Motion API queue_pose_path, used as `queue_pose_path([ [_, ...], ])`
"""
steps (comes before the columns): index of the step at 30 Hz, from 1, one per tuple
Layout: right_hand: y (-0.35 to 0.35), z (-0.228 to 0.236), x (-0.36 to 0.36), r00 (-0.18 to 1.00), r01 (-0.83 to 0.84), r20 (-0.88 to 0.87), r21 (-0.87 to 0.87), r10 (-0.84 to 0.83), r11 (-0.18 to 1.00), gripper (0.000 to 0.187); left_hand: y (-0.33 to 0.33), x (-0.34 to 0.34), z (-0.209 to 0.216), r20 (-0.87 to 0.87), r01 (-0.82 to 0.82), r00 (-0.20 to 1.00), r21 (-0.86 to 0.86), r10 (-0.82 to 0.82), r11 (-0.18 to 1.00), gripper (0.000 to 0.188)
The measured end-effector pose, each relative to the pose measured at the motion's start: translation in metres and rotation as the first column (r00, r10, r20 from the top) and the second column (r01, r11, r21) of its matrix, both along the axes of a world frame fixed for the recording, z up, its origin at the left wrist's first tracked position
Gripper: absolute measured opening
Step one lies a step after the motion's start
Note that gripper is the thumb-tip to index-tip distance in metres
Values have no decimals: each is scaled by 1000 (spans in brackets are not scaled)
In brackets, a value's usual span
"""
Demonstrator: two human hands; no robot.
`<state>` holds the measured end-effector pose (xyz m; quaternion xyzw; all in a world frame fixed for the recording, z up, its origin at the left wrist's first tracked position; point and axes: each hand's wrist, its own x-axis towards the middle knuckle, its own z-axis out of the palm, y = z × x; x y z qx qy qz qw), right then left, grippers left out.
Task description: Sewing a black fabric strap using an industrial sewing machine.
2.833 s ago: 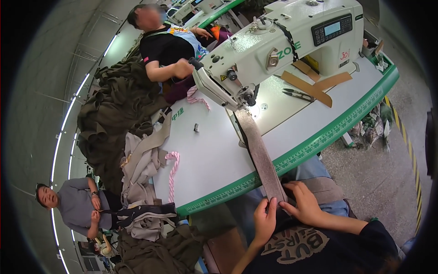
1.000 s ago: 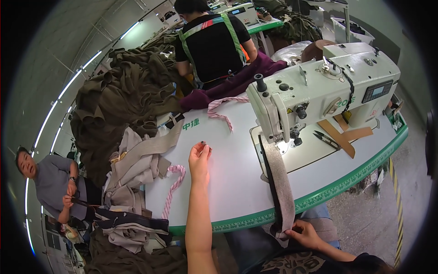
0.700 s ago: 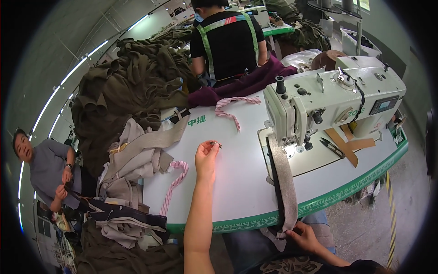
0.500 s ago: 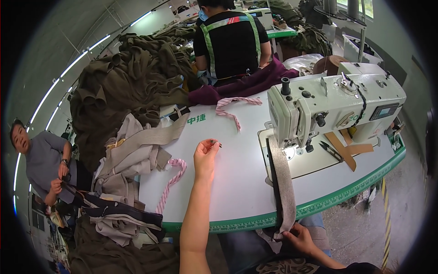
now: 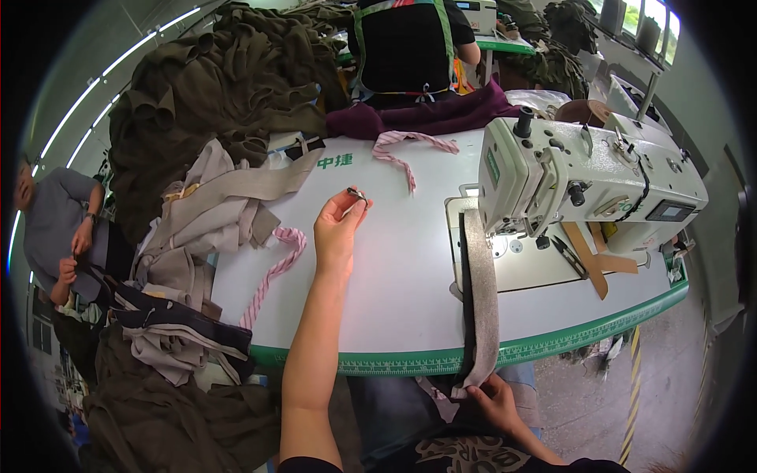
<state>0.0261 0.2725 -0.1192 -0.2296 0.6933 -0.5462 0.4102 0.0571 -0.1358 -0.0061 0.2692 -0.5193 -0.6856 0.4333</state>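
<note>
My left hand (image 5: 336, 229) is raised over the middle of the white tabletop (image 5: 394, 299). Its thumb and fingers pinch a small dark metal piece (image 5: 357, 194), similar in size to a zip slider; its exact kind is unclear. Down at the front edge, my right hand (image 5: 497, 404) grips the lower end of a grey fabric strip (image 5: 486, 307) edged with black. That strip runs up over the table rim to the needle area of the white sewing machine (image 5: 583, 173). Beside the hand hangs a loose pale scrap (image 5: 443, 406).
Pink striped cords (image 5: 276, 268) lie on the tabletop. Scissors-like snips (image 5: 569, 258) rest beside brown strips (image 5: 587, 264) right of the needle. Grey fabric pieces (image 5: 213, 205) and an olive cloth heap (image 5: 213, 102) crowd the left. Another person (image 5: 406, 47) sits beyond; one (image 5: 67, 213) stands left.
My left hand has moved up and slightly left with the metal piece, which now shows more. My right hand still holds the strip's end. The whole view has shifted.
</note>
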Motion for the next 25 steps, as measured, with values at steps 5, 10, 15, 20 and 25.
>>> queue_pose_path([
  [5, 2, -7, 0, 999, 10, 51, -5, -10, 1000, 25, 0, 0, -3, -20, -6, 1000, -28, 5, 1000, 27],
  [10, -1, 4, -1, 999, -11, 41, 5, 11, 1000, 25, 2, -2, -2, -2, -12, 1000, -48, 12, 999, 27],
  [15, -4, 10, -1, 997, -24, 68, -5, 24, 1000, 27, 2, -2, 0, -9, -4, 1000, -50, 4, 999, 28],
  [20, -5, 12, -1, 998, -30, 61, 1, 29, 1000, 28, 3, -2, 0, -9, -3, 1000, -60, 3, 998, 28],
  [25, -5, 12, -1, 997, -28, 68, -1, 28, 1000, 28, 2, -2, -1, 0, 1, 1000, -65, -1, 998, 29],
])
